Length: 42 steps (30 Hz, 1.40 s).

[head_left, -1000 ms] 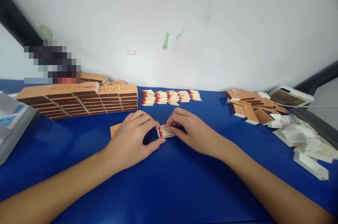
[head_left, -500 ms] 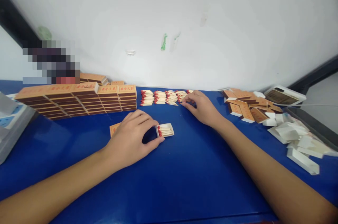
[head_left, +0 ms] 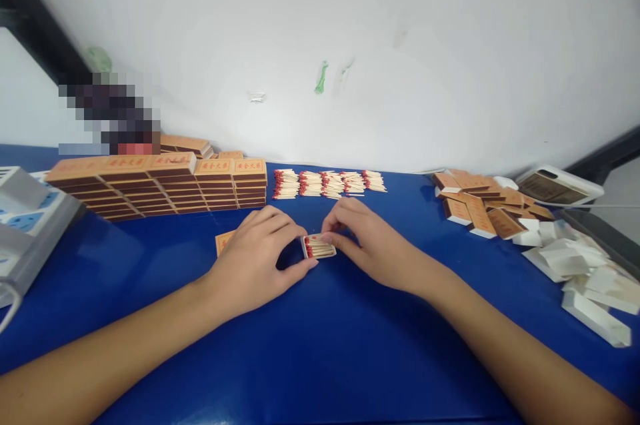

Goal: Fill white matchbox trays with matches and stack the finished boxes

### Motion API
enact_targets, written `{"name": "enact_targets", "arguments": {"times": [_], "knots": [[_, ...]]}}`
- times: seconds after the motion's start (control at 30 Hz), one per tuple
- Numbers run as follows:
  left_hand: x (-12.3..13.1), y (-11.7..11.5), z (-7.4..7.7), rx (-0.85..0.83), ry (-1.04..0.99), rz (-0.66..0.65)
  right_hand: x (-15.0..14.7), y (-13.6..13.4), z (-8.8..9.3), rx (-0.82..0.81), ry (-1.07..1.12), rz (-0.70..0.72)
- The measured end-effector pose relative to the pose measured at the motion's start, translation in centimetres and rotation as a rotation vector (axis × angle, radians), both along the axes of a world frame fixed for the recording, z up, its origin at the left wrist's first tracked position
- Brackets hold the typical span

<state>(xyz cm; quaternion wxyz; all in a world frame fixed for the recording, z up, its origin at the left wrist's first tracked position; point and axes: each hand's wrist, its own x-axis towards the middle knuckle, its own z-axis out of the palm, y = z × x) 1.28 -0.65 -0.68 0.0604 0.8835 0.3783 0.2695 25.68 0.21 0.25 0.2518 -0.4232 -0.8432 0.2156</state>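
Observation:
A small white matchbox tray filled with red-tipped matches lies on the blue table. My left hand curls round the tray's left end, thumb and fingers gripping it. My right hand pinches at the tray's right end, fingertips together on the matches; whether it holds loose matches I cannot make out. An orange matchbox sleeve lies partly hidden under my left hand. Several bundles of loose matches lie in a row behind the tray.
Stacks of closed orange matchboxes line the back left. A heap of orange sleeves and white empty trays lies at the right, beside a phone. A grey power strip sits at the left edge.
My right hand reached back to the row of loose matches half a second ago and has returned to the tray's right end. My left hand stayed on the tray.

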Motion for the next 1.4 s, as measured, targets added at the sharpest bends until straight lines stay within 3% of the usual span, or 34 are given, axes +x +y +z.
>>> {"name": "enact_targets", "arguments": {"times": [0.2, 0.43, 0.57, 1.03, 1.2, 1.4], "knots": [[0.0, 0.2, -0.2, 0.008, -0.005, -0.013, -0.4, -0.1, -0.3, 0.012, 0.026, -0.011], [0.0, -0.1, 0.0, -0.008, 0.005, -0.02, 4.1, 4.2, -2.2, 0.275, -0.057, -0.308], [0.0, -0.2, 0.1, 0.002, 0.009, -0.01, 6.0, 6.3, -3.6, 0.281, -0.114, -0.362], [0.0, -0.2, 0.1, 0.012, -0.007, -0.01, 6.5, 6.4, -2.9, 0.226, -0.187, -0.282], [0.0, 0.0, 0.1, 0.003, -0.004, -0.009, 5.5, 5.6, -2.1, 0.212, -0.081, -0.295], [-0.2, -0.1, -0.1, 0.014, 0.005, -0.023, 1.2, 1.2, 0.2, 0.066, -0.013, -0.039]]}}
